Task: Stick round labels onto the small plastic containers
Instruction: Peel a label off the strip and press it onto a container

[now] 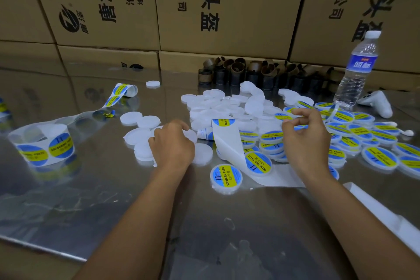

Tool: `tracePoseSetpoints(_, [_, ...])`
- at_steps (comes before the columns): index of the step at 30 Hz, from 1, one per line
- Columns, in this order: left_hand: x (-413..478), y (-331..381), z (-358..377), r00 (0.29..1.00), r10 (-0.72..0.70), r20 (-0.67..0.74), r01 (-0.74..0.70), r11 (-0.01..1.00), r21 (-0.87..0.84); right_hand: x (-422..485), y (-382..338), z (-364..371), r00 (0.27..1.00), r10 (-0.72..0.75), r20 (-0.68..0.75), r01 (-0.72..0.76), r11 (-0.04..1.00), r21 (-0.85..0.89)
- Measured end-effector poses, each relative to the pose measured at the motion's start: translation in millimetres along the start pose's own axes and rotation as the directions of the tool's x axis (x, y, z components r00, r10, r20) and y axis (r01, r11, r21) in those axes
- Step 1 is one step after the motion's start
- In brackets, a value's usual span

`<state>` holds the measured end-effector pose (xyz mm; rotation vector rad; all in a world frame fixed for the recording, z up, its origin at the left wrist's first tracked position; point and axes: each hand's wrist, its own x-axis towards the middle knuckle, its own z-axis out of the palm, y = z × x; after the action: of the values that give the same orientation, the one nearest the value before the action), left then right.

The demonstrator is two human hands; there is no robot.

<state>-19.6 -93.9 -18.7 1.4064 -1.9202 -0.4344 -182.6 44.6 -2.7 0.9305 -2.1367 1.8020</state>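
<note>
My left hand [172, 143] curls its fingers over a plain white container [190, 136] at the edge of a loose group of unlabelled white containers [141, 120]. My right hand [305, 136] pinches a blue and yellow round label [300, 127] between thumb and fingers. Between the hands a white backing strip [227, 141] curves down to the table. Two labelled containers [226, 176] lie just in front of it. A heap of plain white containers [222, 107] lies behind the hands, and a heap of labelled containers [363, 134] spreads to the right.
A label roll [43, 143] stands at the left, its used backing trailing toward a second roll [122, 91]. A water bottle [356, 68] and a white controller [377, 102] sit at the back right, cardboard tubes [250, 73] at the back. Cardboard boxes [227, 7] wall off the shiny metal table [113, 200].
</note>
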Motion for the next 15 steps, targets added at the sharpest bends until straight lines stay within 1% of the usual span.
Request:
tracePoseSetpoints(4, [1,-2,4,0.999,0.028,-0.022,-0.027,1.000,0.015,-1,-1,2,1.000,-0.031,0.005,0.031,0.999,0.008])
tracePoseSetpoints(6, [2,-1,4,0.998,0.050,-0.047,-0.051,0.999,-0.016,-2,-2,3,0.999,-0.048,0.017,0.047,0.999,0.022])
tracePoseSetpoints(8, [3,2,5,0.993,0.080,-0.082,-0.090,0.988,-0.126,-4,-4,4,0.997,-0.070,0.030,0.069,0.997,0.029])
tracePoseSetpoints(9, [3,5,4,0.994,0.079,-0.081,-0.096,0.968,-0.232,-5,-6,4,0.996,-0.086,0.039,0.085,0.996,0.028])
tracePoseSetpoints(10, [2,9,3,0.996,0.071,-0.060,-0.088,0.928,-0.363,-7,-7,5,0.993,-0.109,0.048,0.108,0.994,0.026])
tracePoseSetpoints(12, [2,14,-2,0.998,0.065,0.023,-0.037,0.793,-0.608,-10,-10,7,0.984,-0.161,0.070,0.160,0.987,0.019])
tracePoseSetpoints(14, [2,18,-5,0.988,0.060,0.139,0.071,0.626,-0.777,-15,-12,10,0.975,-0.197,0.100,0.197,0.980,0.012])
tracePoseSetpoints(15, [2,20,-7,0.975,0.058,0.212,0.152,0.521,-0.840,-17,-12,11,0.969,-0.216,0.120,0.217,0.976,0.007])
